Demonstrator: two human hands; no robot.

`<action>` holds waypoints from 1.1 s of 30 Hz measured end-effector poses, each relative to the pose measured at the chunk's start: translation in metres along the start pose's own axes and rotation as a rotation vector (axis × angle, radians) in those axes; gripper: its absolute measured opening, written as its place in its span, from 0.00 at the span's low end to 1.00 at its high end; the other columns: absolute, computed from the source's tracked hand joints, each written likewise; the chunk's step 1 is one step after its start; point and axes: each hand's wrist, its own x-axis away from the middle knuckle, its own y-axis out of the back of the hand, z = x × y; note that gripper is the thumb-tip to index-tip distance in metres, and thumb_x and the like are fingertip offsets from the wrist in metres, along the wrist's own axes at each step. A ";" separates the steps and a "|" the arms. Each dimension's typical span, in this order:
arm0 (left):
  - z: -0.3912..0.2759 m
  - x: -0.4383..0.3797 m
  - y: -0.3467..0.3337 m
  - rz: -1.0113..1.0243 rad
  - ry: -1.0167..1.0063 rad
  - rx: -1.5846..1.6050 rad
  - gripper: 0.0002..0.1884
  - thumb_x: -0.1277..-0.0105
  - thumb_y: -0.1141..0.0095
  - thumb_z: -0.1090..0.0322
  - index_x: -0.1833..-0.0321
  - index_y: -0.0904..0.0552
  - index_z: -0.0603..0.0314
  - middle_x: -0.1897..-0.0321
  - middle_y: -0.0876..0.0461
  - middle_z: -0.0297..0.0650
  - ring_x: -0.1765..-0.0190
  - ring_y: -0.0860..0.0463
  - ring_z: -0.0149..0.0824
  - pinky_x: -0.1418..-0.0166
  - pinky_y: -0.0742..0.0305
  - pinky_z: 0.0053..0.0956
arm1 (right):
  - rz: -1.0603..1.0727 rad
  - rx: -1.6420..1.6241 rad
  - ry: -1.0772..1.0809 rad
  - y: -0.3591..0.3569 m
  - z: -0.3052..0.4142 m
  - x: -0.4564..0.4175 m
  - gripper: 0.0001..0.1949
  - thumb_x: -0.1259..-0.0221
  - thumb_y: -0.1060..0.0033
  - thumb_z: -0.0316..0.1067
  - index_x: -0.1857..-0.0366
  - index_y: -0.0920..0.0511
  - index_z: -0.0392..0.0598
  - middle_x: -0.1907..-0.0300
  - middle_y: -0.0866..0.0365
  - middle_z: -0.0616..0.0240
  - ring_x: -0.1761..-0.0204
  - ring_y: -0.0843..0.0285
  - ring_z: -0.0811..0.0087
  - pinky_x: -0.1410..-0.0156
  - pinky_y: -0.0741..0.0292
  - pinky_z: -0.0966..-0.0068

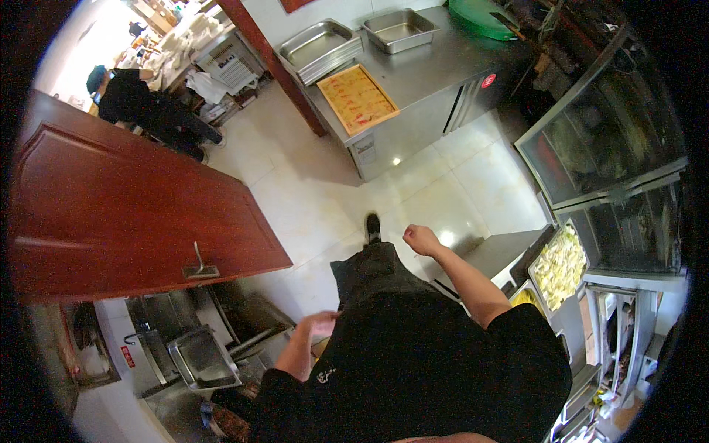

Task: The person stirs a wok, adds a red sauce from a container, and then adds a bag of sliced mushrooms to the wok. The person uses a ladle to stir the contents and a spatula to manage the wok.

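Note:
Loosely curled, my right hand (419,239) hangs in front of my body over the tiled floor (432,199), with nothing visible in it. Beside my hip, my left hand (323,323) is blurred; the dark apron (376,277) lies next to it, and its fingers cannot be made out clearly. One dark shoe (373,224) shows below the apron hem. Ahead stands a stainless-steel counter (412,83). A shallow wooden-framed tray (357,99) with a yellowish, red-marked surface lies at its near corner, apart from both hands.
A red-brown door (138,210) with a metal handle (200,270) stands open at left. Beyond it, a person in dark clothes (144,105) bends forward. Steel pans (321,47) sit on the counter. Chopped pale vegetables fill a tray (559,268) at right, near a glass-door cabinet (609,127).

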 end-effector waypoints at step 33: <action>-0.295 -0.286 0.506 -0.868 -0.047 0.203 0.16 0.40 0.38 0.69 0.49 0.22 0.65 0.56 0.16 0.51 0.49 0.17 0.51 0.43 0.23 0.39 | -0.389 -0.556 -0.371 0.466 -0.367 -0.463 0.49 0.43 0.27 0.59 0.26 0.40 0.35 0.29 0.33 0.43 0.46 0.18 0.62 0.38 0.24 0.68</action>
